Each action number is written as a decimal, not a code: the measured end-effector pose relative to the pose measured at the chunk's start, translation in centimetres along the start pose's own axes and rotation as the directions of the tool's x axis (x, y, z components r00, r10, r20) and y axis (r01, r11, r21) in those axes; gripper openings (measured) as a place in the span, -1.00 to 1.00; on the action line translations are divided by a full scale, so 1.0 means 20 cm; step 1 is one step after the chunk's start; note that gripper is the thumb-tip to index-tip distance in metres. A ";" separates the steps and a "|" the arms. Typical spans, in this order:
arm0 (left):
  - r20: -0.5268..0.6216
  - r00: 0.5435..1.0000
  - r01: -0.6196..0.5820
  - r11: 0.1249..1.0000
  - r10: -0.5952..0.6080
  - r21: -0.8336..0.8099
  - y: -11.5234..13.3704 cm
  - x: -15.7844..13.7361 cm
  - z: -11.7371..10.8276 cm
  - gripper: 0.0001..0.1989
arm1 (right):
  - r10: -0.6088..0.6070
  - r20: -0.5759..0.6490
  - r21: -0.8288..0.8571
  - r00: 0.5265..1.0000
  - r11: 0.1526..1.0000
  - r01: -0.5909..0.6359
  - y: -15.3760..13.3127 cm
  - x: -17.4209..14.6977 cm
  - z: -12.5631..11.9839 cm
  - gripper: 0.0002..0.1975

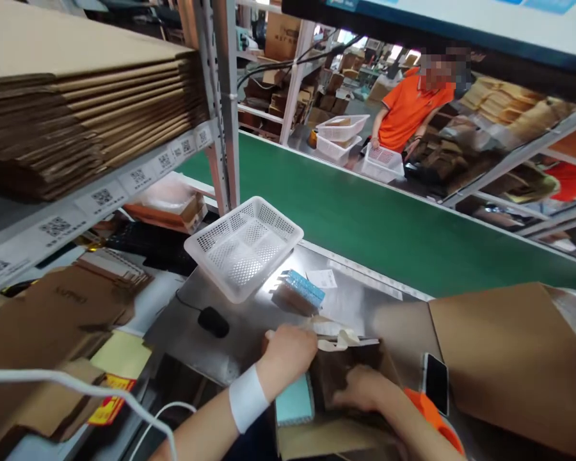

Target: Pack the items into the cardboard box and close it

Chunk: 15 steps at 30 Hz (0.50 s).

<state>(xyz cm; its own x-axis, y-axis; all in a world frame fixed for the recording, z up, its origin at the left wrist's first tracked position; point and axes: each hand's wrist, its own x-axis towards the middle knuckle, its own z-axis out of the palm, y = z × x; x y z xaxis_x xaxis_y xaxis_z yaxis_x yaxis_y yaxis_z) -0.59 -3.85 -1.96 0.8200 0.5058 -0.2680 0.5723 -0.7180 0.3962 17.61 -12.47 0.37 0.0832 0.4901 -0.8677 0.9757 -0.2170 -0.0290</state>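
Note:
My left hand (288, 352), with a white wristband, grips the rim of a small open cardboard box (345, 378) at the near edge of the steel worktable (249, 320). My right hand (365, 390) reaches down inside the same box; whether it holds anything there is hidden. A light blue flat packet (295, 400) stands against the box's left side. A strip of pale tape (338, 339) hangs off the box's top edge. Just beyond lies a blue-topped small item (300, 291) on the steel.
An empty white perforated basket (244, 246) sits tilted on the table. A black mouse (214, 321) lies left. A large cardboard sheet (509, 358) and a phone (436, 383) are right. A green conveyor belt (374, 218) runs behind; a person in orange (408, 105) stands beyond. Flat cartons (77, 109) fill the left shelf.

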 end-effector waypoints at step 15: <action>0.025 0.980 0.194 0.980 -0.195 0.052 0.05 0.03 0.01 -0.75 | -0.241 -0.363 -0.135 0.900 0.969 0.205 -0.14 0.80 -0.59 0.10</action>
<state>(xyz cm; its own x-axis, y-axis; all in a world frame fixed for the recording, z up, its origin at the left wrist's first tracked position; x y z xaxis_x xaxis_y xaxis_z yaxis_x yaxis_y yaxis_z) 0.49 -4.41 -1.83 0.6923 0.6243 -0.3618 0.7201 -0.6301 0.2907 18.61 5.87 -7.52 -0.0866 0.7998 -0.5940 0.9903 0.0038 -0.1391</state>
